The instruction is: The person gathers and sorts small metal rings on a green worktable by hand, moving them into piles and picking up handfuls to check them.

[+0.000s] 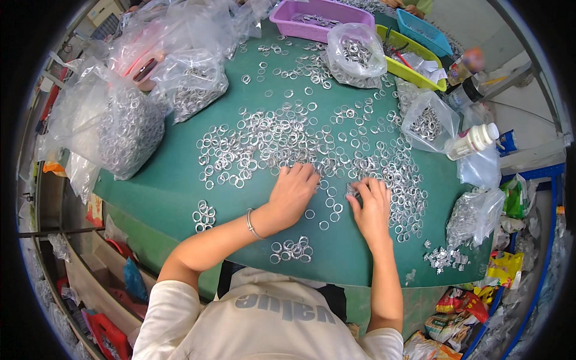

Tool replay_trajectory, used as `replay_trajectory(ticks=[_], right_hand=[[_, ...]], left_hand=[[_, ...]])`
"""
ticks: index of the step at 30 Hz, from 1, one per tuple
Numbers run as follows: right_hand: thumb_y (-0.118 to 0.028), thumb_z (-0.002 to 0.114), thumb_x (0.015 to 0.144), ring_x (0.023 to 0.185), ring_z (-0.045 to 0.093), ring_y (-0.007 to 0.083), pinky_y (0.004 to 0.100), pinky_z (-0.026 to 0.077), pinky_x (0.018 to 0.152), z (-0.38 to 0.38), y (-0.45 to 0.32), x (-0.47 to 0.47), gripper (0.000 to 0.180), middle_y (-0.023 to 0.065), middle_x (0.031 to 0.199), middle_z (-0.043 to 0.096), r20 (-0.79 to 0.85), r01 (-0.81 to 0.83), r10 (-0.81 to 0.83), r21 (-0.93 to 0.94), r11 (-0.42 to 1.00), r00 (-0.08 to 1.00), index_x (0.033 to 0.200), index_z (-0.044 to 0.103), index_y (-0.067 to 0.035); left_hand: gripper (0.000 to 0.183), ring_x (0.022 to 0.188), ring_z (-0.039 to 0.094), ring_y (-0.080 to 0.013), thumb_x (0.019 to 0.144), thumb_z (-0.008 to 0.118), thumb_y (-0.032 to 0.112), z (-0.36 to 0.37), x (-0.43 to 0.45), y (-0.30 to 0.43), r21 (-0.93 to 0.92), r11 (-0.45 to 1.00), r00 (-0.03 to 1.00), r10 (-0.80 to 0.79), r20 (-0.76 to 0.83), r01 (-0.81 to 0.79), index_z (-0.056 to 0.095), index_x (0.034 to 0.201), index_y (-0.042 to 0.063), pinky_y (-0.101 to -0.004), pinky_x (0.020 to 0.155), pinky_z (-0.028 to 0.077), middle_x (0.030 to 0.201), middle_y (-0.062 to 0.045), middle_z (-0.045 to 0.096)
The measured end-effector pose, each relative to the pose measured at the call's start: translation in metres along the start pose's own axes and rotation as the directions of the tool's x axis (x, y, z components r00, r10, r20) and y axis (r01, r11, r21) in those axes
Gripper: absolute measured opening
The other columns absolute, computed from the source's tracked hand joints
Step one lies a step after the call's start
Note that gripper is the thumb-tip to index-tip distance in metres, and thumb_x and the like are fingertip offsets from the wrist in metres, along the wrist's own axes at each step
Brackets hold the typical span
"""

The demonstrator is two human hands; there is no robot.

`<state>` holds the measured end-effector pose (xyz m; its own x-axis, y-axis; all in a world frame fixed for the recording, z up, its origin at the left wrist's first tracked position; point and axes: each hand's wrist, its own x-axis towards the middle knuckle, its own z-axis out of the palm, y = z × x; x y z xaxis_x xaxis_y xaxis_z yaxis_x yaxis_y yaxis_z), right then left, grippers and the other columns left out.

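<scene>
Many silvery metal rings [288, 135] lie spread over the green table top [180, 189]. My left hand [294, 193], with a bangle on its wrist, rests at the near edge of the main heap, fingertips among the rings; whether it grips any cannot be told. My right hand [371, 198] is to the right, thumb and fingers closed on several metal rings [352, 191] beside the right-hand heap. A small cluster of rings [291, 250] lies near the table's front edge, and another small cluster [204, 216] lies left of my left forearm.
Clear plastic bags of rings stand at the left [130, 130], back [355, 58] and right [425, 121]. Purple [321, 20], yellow-green [414, 60] and blue [423, 31] bins line the far side. A white bottle [472, 140] and small metal pieces [445, 259] are at the right.
</scene>
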<state>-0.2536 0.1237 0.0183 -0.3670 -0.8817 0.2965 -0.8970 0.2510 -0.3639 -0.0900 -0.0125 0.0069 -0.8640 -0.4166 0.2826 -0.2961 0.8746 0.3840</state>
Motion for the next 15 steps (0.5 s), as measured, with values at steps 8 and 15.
replay_trajectory(ticks=[8,15], right_hand=[[-0.001,0.072,0.074,0.098,0.056,0.0275,0.0380,0.042,0.090,-0.030,0.016,-0.025,0.027,0.0085,0.102,0.062,0.181,-0.074,0.020,0.296,0.952,0.983,0.100,0.068,-0.006],[-0.020,0.062,0.089,0.134,0.036,0.0372,0.0589,0.021,0.111,0.017,0.018,0.011,0.046,0.0157,0.147,0.038,0.071,-0.108,0.116,-0.107,0.988,0.991,0.131,0.052,-0.005]], left_hand=[[0.013,0.089,0.057,-0.0255,0.079,0.068,0.004,-0.005,-0.005,-0.014,-0.227,0.972,0.992,0.030,-0.119,-0.056,0.066,0.091,0.003,-0.0361,0.075,0.042,0.098,-0.008,0.060],[0.020,0.066,0.057,-0.0104,0.085,0.057,-0.007,-0.023,0.015,0.007,-0.756,0.533,0.919,-0.310,0.243,0.380,0.064,0.103,-0.001,-0.0248,0.059,0.047,0.084,-0.007,0.064]])
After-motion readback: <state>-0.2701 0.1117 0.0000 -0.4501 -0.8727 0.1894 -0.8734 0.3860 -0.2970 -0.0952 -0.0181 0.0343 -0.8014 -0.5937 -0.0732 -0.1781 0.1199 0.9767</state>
